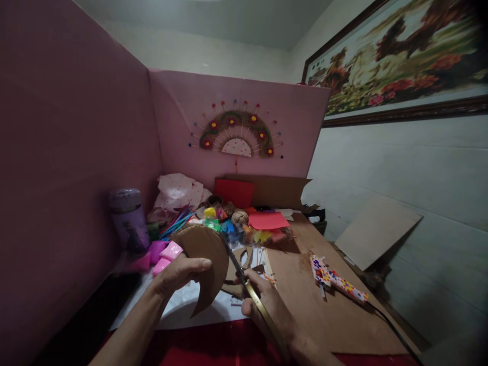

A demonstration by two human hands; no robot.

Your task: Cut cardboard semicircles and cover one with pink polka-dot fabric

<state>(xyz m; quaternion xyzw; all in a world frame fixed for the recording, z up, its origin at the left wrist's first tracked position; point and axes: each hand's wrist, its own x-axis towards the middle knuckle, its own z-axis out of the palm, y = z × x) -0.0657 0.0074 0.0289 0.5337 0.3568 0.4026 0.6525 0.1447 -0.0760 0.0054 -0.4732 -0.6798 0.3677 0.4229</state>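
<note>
My left hand (181,274) grips a curved, crescent-like piece of brown cardboard (213,254), thumb on its near face. In my right hand (267,300) is a pair of scissors (254,299) with brass-coloured handles. Its dark blades point up and left, along the right edge of the cardboard; whether they touch it I cannot tell. Below, cardboard offcuts (233,288) and thin sticks (269,264) lie on a white sheet (183,315).
A patterned glue gun (337,279) with a black cord lies on brown board (305,315) at right. Red paper (269,220), a twine ball (240,217) and coloured packets stand behind. A purple bottle (129,221) is at left. A decorated fan (236,133) hangs on the pink panel.
</note>
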